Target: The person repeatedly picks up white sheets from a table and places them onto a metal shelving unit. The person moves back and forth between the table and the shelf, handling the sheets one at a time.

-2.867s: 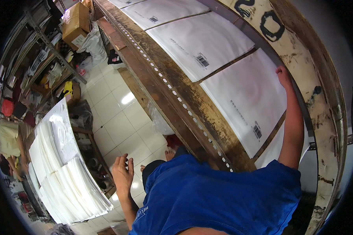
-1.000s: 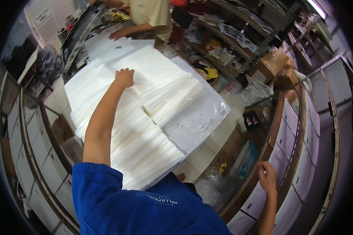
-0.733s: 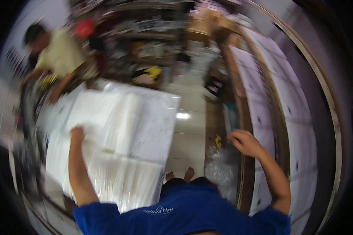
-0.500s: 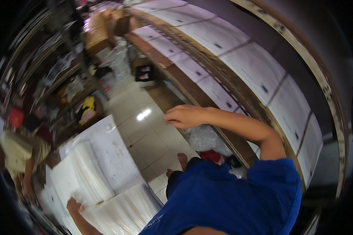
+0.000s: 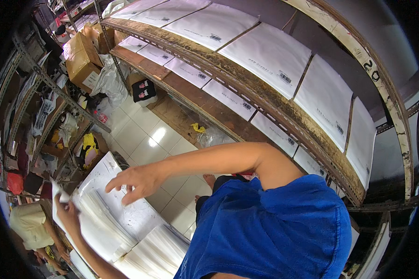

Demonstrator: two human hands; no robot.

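Observation:
My left hand [image 5: 68, 215] is at the far left corner of a low table, its fingers closed on the raised edge of a thin white sheet [image 5: 58, 197]. My right hand [image 5: 138, 180] hovers over the table's bare white board [image 5: 111, 174], fingers spread and nothing in them. Between my arms lies a fanned stack of thin white sheets [image 5: 102, 216]. A second white stack [image 5: 156, 253] sits nearer to me, close to my blue shirt.
A long two-level metal rack [image 5: 246, 74] on the right carries flat white sheets with small dark prints. Cluttered shelves [image 5: 46, 111] stand at left, with a cardboard box [image 5: 82, 60] beyond. Another person [image 5: 30, 225] is at the far left. Tiled floor [image 5: 149, 144] lies between.
My right hand has swung left from beside the rack to above the table. My left hand has moved farther away and now lifts a sheet's edge. The view has shifted too.

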